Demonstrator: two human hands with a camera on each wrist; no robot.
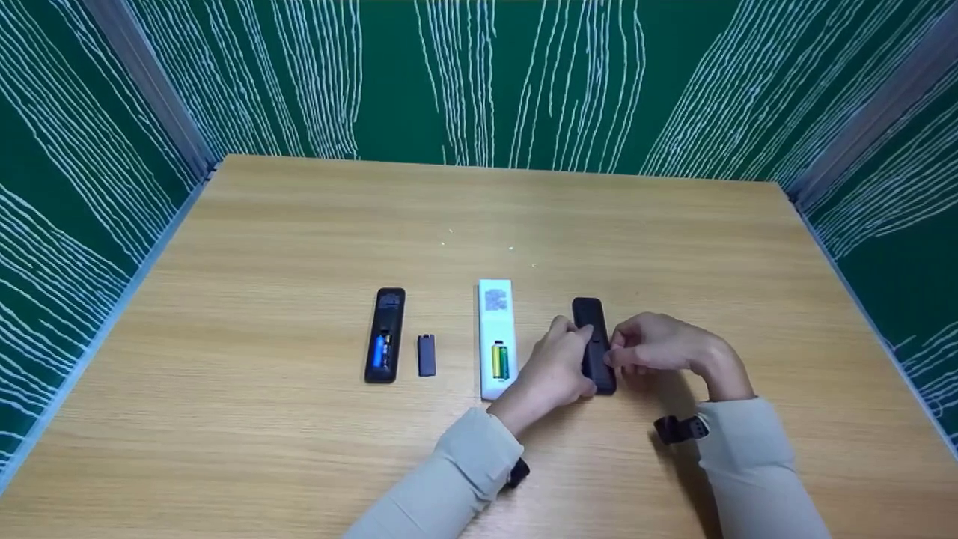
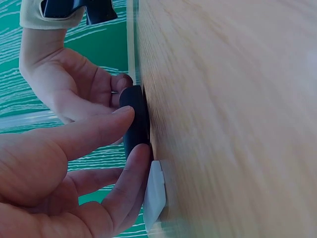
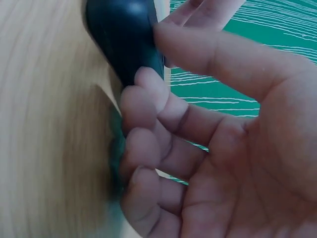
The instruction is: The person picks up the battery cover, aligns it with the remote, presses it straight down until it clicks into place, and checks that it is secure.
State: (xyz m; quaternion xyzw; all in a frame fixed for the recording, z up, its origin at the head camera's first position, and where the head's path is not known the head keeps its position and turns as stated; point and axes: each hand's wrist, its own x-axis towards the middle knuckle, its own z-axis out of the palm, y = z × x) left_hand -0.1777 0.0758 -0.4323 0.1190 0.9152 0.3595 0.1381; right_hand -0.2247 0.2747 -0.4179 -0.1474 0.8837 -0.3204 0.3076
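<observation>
A black remote control point(image 1: 597, 352) lies on the table between the two hands. My left hand point(image 1: 554, 363) holds it from the left, thumb on the upper face and fingers along its side, as the left wrist view shows. My right hand point(image 1: 662, 344) pinches its right edge between thumb and index finger; the other fingers curl beside it. In the right wrist view the dark casing point(image 3: 124, 39) meets those fingertips. Left of the hands lies a white remote control point(image 1: 495, 322), its compartment uncovered with green-yellow batteries point(image 1: 499, 361) inside.
Further left lies another black remote control point(image 1: 388, 322) with a blue battery point(image 1: 379, 351) visible in its uncovered compartment. A small dark battery cover point(image 1: 426, 356) lies beside it. Tiny white specks dot the wooden table point(image 1: 299, 224); green, white-streaked panels point(image 1: 404, 82) surround it.
</observation>
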